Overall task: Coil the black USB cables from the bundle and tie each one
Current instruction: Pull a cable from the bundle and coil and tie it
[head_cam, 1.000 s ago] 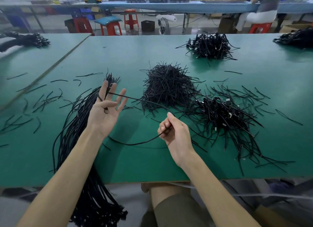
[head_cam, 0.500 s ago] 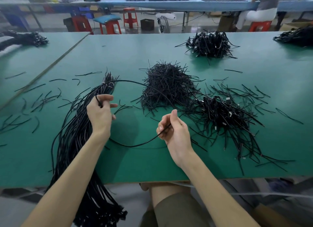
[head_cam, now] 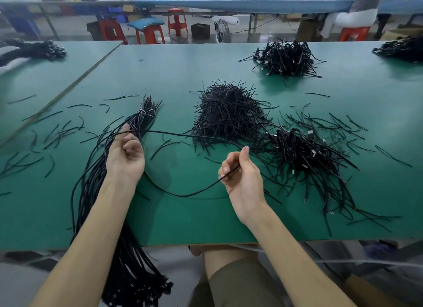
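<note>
Fingers [head_cam: 224,169] of the right hand [head_cam: 243,185] pinch one black cable [head_cam: 183,195]: thumb and curled fingers are clamped on it, index tip raised free. Left hand [head_cam: 125,160] fingers curl in on the palm, with the same cable passing through the fist and over the thumb. It is clamped on the cable too, but how many turns sit inside is hidden.

Between the hands the cable sags in a shallow arc toward the near edge of the worktop [head_cam: 206,224]. Touching the surface or just above it, cannot tell. That span's long axis runs left-right, roughly along the near edge.

A second run leaves the top of the left hand and goes right, on the far side of the right fingers. It passes just beyond the raised index tip and its end is lost against the piles. So the free length lies right and far of the left hand, and the right hand is nearer to it.

Judgement: coil in progress. The next wrap needs the right hand to carry slack leftward onto the left hand. Snag risk where the tail crosses the piles.

Bundle [head_cam: 142,119] of uncoiled cables lies just behind and under the left hand. It is banded near its far end, runs toward the near-left edge and hangs over it.

Heap of short ties [head_cam: 226,116] sits mid-worktop. Pile of tied coils [head_cam: 304,155] is near, to the right of the right hand. Loose ties [head_cam: 57,132] are scattered toward the left edge.
</note>
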Demonstrator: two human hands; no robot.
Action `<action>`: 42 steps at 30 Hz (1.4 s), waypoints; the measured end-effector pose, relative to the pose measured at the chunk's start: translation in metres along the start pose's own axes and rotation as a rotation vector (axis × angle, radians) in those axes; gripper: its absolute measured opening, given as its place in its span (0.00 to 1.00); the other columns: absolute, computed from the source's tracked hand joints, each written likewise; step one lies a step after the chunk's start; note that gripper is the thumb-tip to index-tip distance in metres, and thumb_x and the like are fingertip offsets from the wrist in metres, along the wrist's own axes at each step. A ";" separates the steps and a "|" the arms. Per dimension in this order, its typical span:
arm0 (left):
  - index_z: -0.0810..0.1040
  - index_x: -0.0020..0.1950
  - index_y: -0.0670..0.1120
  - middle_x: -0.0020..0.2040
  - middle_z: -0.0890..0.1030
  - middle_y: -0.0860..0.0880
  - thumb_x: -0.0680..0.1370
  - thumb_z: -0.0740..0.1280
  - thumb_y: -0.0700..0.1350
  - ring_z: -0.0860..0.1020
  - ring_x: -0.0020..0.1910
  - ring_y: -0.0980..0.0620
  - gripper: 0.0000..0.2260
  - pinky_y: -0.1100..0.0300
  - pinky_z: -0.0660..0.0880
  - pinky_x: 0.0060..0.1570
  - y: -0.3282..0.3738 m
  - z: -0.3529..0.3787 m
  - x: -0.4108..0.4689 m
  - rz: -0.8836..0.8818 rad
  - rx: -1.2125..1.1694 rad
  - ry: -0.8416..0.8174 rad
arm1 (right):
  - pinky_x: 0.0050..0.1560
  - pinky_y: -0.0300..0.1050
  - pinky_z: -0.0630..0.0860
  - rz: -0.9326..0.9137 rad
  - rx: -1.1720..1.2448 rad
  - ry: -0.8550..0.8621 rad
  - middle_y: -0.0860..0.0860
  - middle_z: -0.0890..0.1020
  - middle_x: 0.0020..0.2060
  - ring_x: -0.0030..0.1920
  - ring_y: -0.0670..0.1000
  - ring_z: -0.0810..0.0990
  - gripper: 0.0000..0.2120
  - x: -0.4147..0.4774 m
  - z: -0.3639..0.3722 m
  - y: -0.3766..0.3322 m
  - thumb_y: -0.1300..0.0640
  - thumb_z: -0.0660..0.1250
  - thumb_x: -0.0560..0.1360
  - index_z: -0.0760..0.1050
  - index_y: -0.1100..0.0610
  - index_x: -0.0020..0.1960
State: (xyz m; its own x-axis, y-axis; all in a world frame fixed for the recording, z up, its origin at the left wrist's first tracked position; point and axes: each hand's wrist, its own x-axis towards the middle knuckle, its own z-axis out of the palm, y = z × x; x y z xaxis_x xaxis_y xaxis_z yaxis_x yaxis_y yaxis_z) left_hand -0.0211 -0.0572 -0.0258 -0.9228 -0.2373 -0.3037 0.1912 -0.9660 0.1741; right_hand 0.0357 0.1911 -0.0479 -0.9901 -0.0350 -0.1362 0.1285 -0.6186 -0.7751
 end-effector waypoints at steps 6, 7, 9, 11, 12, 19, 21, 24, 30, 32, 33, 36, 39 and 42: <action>0.77 0.48 0.39 0.38 0.72 0.48 0.77 0.64 0.30 0.70 0.35 0.56 0.06 0.67 0.70 0.34 -0.007 0.005 -0.006 -0.047 0.241 -0.075 | 0.36 0.40 0.68 0.071 0.179 0.024 0.51 0.73 0.31 0.30 0.48 0.71 0.22 0.003 -0.003 -0.002 0.46 0.57 0.85 0.76 0.57 0.39; 0.78 0.50 0.39 0.38 0.73 0.48 0.76 0.64 0.29 0.71 0.35 0.56 0.08 0.66 0.71 0.37 -0.009 0.006 -0.007 -0.045 0.264 -0.072 | 0.36 0.40 0.68 0.086 0.232 0.029 0.51 0.72 0.31 0.30 0.48 0.70 0.22 0.004 -0.005 -0.003 0.46 0.57 0.85 0.76 0.57 0.39; 0.79 0.54 0.39 0.36 0.75 0.47 0.73 0.66 0.27 0.71 0.34 0.55 0.12 0.64 0.71 0.39 -0.010 0.007 -0.010 -0.051 0.259 -0.095 | 0.36 0.41 0.67 0.102 0.314 0.043 0.51 0.72 0.31 0.30 0.48 0.69 0.21 0.006 -0.007 -0.004 0.48 0.57 0.85 0.75 0.57 0.39; 0.78 0.55 0.38 0.33 0.77 0.48 0.64 0.71 0.26 0.73 0.34 0.55 0.21 0.63 0.71 0.40 -0.010 0.009 -0.012 -0.078 0.241 -0.173 | 0.37 0.42 0.65 0.109 0.377 0.050 0.51 0.71 0.30 0.29 0.49 0.68 0.21 0.006 -0.009 -0.005 0.49 0.56 0.85 0.75 0.57 0.39; 0.78 0.55 0.38 0.34 0.77 0.49 0.61 0.73 0.27 0.74 0.35 0.56 0.24 0.63 0.72 0.40 -0.010 0.009 -0.012 -0.094 0.234 -0.202 | 0.36 0.42 0.65 0.112 0.406 0.045 0.50 0.70 0.30 0.29 0.49 0.67 0.21 0.007 -0.010 -0.006 0.49 0.56 0.85 0.75 0.56 0.38; 0.79 0.55 0.35 0.48 0.81 0.42 0.74 0.69 0.27 0.82 0.43 0.51 0.11 0.64 0.79 0.56 -0.006 0.004 -0.004 -0.095 0.149 -0.058 | 0.34 0.41 0.64 0.117 0.534 0.017 0.51 0.70 0.31 0.29 0.50 0.66 0.18 0.004 -0.014 -0.011 0.53 0.58 0.84 0.75 0.58 0.38; 0.77 0.59 0.32 0.51 0.81 0.39 0.66 0.71 0.24 0.84 0.42 0.48 0.22 0.65 0.78 0.58 -0.005 0.004 -0.003 -0.098 0.075 -0.062 | 0.34 0.41 0.65 0.105 0.593 -0.001 0.50 0.69 0.31 0.30 0.49 0.66 0.16 0.004 -0.015 -0.013 0.55 0.58 0.83 0.75 0.58 0.38; 0.73 0.67 0.31 0.56 0.81 0.36 0.69 0.69 0.23 0.86 0.45 0.44 0.26 0.58 0.83 0.48 -0.004 0.004 -0.002 -0.070 0.041 -0.064 | 0.33 0.40 0.66 0.080 0.704 -0.023 0.49 0.68 0.31 0.30 0.48 0.66 0.14 0.005 -0.019 -0.018 0.58 0.58 0.81 0.73 0.57 0.37; 0.74 0.67 0.32 0.57 0.84 0.38 0.66 0.73 0.24 0.86 0.53 0.46 0.30 0.60 0.82 0.51 -0.005 -0.001 -0.003 -0.051 0.299 -0.057 | 0.32 0.40 0.69 0.048 0.807 -0.026 0.48 0.69 0.31 0.29 0.48 0.67 0.13 0.005 -0.025 -0.020 0.60 0.59 0.80 0.73 0.57 0.37; 0.71 0.69 0.32 0.59 0.83 0.37 0.72 0.70 0.25 0.86 0.53 0.45 0.26 0.59 0.82 0.51 -0.010 -0.001 -0.005 0.082 0.538 -0.037 | 0.32 0.39 0.68 0.037 0.820 -0.025 0.48 0.69 0.31 0.29 0.48 0.67 0.13 0.006 -0.026 -0.019 0.61 0.59 0.79 0.73 0.57 0.36; 0.71 0.69 0.33 0.59 0.82 0.35 0.73 0.70 0.24 0.86 0.52 0.44 0.24 0.57 0.83 0.51 -0.013 -0.002 -0.005 0.185 0.706 -0.018 | 0.32 0.39 0.68 0.031 0.825 -0.022 0.48 0.69 0.31 0.29 0.48 0.67 0.13 0.006 -0.027 -0.020 0.61 0.59 0.79 0.73 0.57 0.36; 0.72 0.64 0.34 0.60 0.80 0.35 0.74 0.71 0.25 0.86 0.50 0.43 0.21 0.54 0.83 0.51 -0.018 -0.004 -0.008 0.310 0.935 -0.018 | 0.33 0.39 0.68 0.030 0.824 -0.012 0.48 0.69 0.31 0.30 0.48 0.67 0.13 0.006 -0.029 -0.020 0.61 0.59 0.79 0.73 0.57 0.37; 0.73 0.65 0.32 0.61 0.80 0.34 0.70 0.71 0.25 0.86 0.49 0.46 0.24 0.61 0.82 0.48 -0.007 -0.001 -0.011 0.116 0.510 -0.018 | 0.33 0.39 0.68 0.026 0.835 -0.013 0.48 0.69 0.31 0.30 0.47 0.67 0.13 0.005 -0.030 -0.021 0.61 0.59 0.80 0.73 0.57 0.37; 0.72 0.69 0.34 0.59 0.82 0.38 0.73 0.70 0.29 0.86 0.50 0.47 0.24 0.66 0.81 0.49 0.002 -0.003 -0.012 -0.042 0.256 -0.061 | 0.32 0.39 0.68 0.020 0.742 -0.032 0.48 0.69 0.30 0.29 0.48 0.66 0.14 0.004 -0.027 -0.021 0.59 0.59 0.80 0.73 0.56 0.36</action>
State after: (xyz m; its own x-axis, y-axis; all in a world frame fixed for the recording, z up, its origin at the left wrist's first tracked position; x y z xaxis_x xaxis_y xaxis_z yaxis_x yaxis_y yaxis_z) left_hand -0.0091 -0.0570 -0.0243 -0.9480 -0.1833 -0.2600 0.0684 -0.9156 0.3963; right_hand 0.0309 0.2254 -0.0489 -0.9906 -0.0679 -0.1188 0.0856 -0.9848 -0.1510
